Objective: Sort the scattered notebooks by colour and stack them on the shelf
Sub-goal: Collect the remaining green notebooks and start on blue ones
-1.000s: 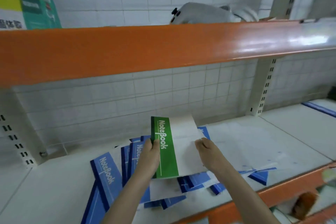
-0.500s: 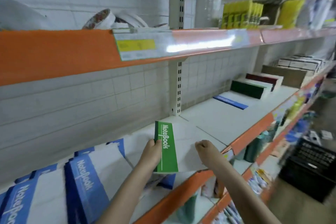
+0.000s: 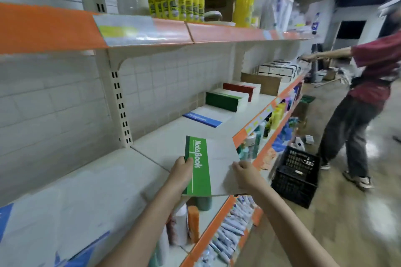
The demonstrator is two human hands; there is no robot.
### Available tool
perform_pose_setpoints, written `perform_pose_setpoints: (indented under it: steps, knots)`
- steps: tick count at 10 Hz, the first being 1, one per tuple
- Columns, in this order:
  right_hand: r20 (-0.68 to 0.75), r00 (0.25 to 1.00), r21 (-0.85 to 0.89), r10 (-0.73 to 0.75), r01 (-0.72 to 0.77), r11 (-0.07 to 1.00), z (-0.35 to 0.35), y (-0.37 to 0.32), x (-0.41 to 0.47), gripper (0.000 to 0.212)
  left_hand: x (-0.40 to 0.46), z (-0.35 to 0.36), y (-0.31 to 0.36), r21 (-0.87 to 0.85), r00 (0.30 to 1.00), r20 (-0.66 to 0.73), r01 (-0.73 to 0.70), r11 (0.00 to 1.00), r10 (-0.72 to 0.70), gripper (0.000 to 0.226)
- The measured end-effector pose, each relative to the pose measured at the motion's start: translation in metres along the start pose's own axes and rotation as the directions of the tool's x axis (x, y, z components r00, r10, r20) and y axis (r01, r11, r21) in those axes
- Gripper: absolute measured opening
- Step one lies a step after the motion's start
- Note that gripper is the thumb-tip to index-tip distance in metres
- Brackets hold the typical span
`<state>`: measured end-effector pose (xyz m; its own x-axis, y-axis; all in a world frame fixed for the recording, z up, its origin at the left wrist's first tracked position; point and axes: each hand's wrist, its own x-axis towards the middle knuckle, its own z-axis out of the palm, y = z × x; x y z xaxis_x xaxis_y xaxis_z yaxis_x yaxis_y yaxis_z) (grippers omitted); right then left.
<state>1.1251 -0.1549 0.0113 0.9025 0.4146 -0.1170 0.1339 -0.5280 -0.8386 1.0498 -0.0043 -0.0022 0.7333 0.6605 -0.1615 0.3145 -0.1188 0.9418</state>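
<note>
Matt paper cover is seen on the notebook [image 3: 208, 167] between the fingers; beyond the fingertips, the shelf [image 3: 173, 136] shows smooth painted metal, its orange edge glossy.

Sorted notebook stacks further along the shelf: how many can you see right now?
3, all on the middle shelf ahead: a low blue stack nearest, a taller green stack behind it, then a red stack. More may sit hidden behind the cardboard box.

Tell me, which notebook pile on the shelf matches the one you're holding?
The green stack, the middle of three: the blue notebook lies nearer, the red stack farther. Both hands hold a green notebook.
</note>
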Motion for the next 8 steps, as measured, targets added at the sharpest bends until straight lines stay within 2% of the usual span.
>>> perform_pose_setpoints:
  steps: [2, 4, 6, 7, 8]
  knots:
    - [-0.059, 0.992, 0.102, 0.115, -0.109, 0.989, -0.050, 0.040, 0.019, 0.020, 0.020, 0.073, 0.017, -0.005, 0.992, 0.128, 0.006, 1.000, -0.005, 0.030]
    - [-0.148, 0.968, 0.149, 0.204, -0.182, 0.972, -0.096, 0.080, 0.045, 0.033, 0.048, 0.140, 0.033, -0.007, 0.958, 0.286, -0.012, 1.000, 0.013, 0.033]
    - [-0.241, 0.941, 0.178, 0.238, -0.198, 0.964, -0.135, 0.107, 0.092, 0.029, 0.088, 0.205, 0.055, -0.006, 0.915, 0.402, -0.009, 1.000, 0.011, 0.035]
    - [-0.271, 0.937, 0.166, 0.221, -0.180, 0.969, -0.157, 0.108, 0.124, 0.028, 0.117, 0.231, 0.075, -0.003, 0.914, 0.403, -0.053, 0.999, 0.050, 0.034]
    - [-0.289, 0.939, 0.105, 0.188, -0.164, 0.981, -0.175, 0.107, 0.167, 0.036, 0.151, 0.250, 0.091, 0.029, 0.929, 0.366, -0.079, 0.996, 0.063, 0.042]
